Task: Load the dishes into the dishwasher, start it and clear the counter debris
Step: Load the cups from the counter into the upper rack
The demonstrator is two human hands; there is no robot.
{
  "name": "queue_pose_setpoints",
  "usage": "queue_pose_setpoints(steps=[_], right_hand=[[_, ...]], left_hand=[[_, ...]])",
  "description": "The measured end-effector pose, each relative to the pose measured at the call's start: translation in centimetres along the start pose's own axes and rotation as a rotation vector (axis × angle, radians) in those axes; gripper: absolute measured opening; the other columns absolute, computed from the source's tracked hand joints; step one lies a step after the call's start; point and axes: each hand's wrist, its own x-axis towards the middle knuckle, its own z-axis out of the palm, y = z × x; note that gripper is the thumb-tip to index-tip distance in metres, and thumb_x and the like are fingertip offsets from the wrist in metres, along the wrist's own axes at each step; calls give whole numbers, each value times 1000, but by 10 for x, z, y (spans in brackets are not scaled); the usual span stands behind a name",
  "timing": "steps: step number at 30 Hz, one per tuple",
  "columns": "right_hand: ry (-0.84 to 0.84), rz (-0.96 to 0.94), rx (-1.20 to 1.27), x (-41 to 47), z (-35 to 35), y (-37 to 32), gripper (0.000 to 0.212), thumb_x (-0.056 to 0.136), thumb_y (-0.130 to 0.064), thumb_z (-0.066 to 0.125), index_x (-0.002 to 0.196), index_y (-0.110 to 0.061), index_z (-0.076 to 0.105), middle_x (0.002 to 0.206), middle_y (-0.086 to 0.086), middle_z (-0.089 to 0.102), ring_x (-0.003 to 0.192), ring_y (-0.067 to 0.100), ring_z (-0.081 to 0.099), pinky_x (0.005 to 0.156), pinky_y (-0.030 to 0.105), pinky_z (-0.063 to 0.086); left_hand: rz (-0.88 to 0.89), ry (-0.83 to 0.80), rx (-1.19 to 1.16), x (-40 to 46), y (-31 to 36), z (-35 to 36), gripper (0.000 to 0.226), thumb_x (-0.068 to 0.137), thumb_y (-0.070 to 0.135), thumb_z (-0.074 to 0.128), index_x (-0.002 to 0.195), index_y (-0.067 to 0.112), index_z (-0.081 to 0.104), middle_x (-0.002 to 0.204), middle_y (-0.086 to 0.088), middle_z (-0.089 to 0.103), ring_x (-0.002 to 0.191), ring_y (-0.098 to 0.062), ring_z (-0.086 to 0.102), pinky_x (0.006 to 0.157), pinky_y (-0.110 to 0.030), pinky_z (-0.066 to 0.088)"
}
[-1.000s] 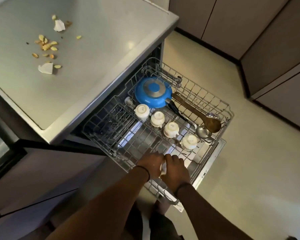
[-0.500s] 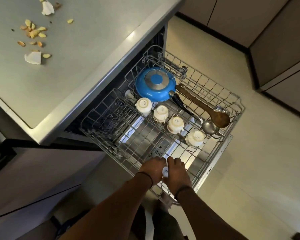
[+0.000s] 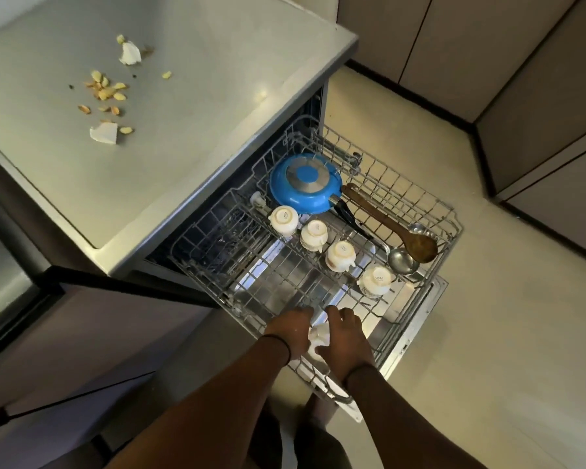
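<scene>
A white cup [image 3: 318, 336] is gripped between the left hand [image 3: 290, 328] and right hand [image 3: 344, 336] at the near edge of the rack [image 3: 379, 346] — fingers curled round it. Farther in, four cups [image 3: 340, 253] are set in a row; beyond, a blue pan [image 3: 305, 184]. Scraps [image 3: 107, 93] are scattered near the tabletop's [image 3: 190, 106] far left corner.

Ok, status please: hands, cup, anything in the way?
Left hand and right hand hold a white cup over the rack front. Four cups already racked. Nothing blocking.
</scene>
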Motion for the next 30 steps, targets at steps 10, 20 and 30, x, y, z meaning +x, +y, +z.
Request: queue_pose_setpoints(steps=[10,20,30], right_hand=[[-82,-34,-54,3,-53,-29,71,82,-23,66,143,-16,31,135,13,41,123,32,43,96,35,40],[37,-279,-55,15,-112,-120,36,79,-22,65,113,-15,55,115,10,56,107,30,56,87,36,47],[212,-783,-105,-23,-141,-375,10,84,-15,64,94,-14,60,93,10,60,87,31,59,68,31,39]], left_hand=[[24,74,2,-32,11,-62,54,89,13,59,140,13,40,131,-14,54,121,-31,54,97,-40,46],[-71,312,-132,-105,-14,-124,52,88,17,58,138,16,45,138,-11,51,122,-32,52,96,-38,44],[-237,824,-295,-267,-150,-231,27,81,21,63,108,15,59,112,-11,63,103,-33,61,84,-40,50]])
